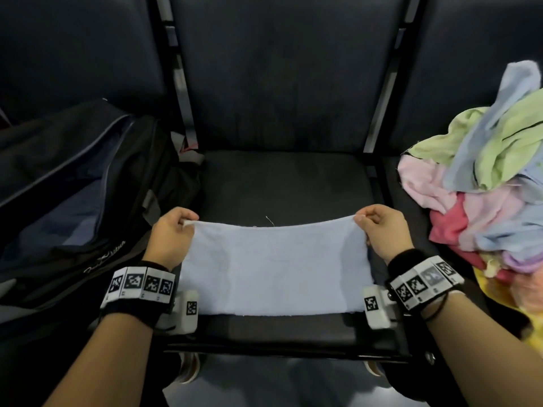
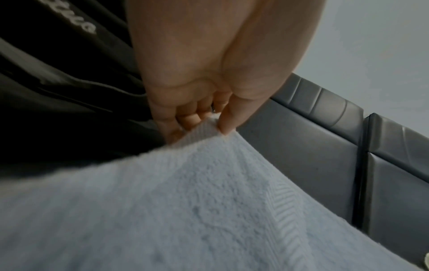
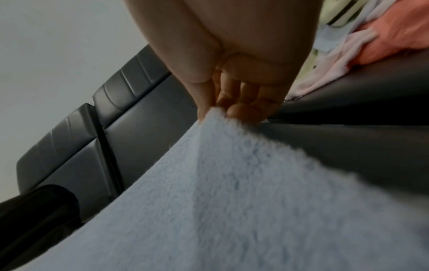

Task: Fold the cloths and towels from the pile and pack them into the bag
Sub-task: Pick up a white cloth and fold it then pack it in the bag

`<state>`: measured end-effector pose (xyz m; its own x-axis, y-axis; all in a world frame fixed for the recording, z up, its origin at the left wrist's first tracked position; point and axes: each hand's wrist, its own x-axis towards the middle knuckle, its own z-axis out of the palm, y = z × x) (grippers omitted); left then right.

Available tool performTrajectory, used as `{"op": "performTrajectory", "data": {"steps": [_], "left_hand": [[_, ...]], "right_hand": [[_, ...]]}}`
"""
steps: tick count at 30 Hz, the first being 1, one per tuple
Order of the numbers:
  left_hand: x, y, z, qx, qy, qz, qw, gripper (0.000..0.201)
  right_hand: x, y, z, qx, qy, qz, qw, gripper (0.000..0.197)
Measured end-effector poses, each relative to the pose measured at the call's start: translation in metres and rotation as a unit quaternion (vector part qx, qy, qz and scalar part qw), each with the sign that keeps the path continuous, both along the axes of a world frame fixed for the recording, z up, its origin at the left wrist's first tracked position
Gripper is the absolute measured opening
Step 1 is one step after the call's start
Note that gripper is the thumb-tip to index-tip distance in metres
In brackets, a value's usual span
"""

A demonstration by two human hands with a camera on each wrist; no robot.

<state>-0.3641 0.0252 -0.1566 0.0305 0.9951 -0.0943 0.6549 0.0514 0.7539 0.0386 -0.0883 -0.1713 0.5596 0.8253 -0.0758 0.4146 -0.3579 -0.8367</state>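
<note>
Dark seat (image 1: 282,183) | blue towel (image 1: 273,268) long axis left-right | left hand (image 1: 172,233), right hand (image 1: 382,230) pinch far corners

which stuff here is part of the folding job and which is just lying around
Part of the job:
light blue terry towel, pinched by left hand and right hand
pile of pastel cloths
open black fabric bag

Just there:
dark padded seat

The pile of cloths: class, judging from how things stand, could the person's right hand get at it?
Probably yes, but not at once. The pile of cloths lies uncovered beside the right hand, with nothing between them. That hand pinches a corner of the light blue towel, so it must let go first.
</note>
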Motion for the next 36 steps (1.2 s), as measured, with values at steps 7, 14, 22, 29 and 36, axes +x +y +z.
{"op": "performTrajectory", "data": {"steps": [7, 14, 22, 29, 36], "left_hand": [[0.003, -0.002, -0.018, -0.055, 0.051, -0.005, 0.997, 0.036], [-0.013, -0.056, -0.018, -0.088, 0.131, -0.057, 0.986, 0.023], [-0.012, -0.087, -0.015, -0.103, 0.114, -0.045, 0.987, 0.028], [-0.001, -0.097, -0.007, -0.095, 0.076, -0.081, 0.989, 0.023], [0.015, -0.094, 0.009, -0.063, 0.0, -0.082, 0.995, 0.019]], "right_hand": [[-0.001, -0.01, -0.013, -0.114, -0.089, 0.032, 0.989, 0.027], [-0.028, -0.059, -0.02, -0.198, -0.109, 0.048, 0.973, 0.017], [-0.025, -0.083, 0.001, -0.122, 0.09, -0.045, 0.987, 0.014], [-0.029, -0.103, 0.032, -0.129, 0.26, -0.074, 0.954, 0.008], [-0.089, -0.074, 0.078, -0.08, 0.293, 0.021, 0.953, 0.034]]}}
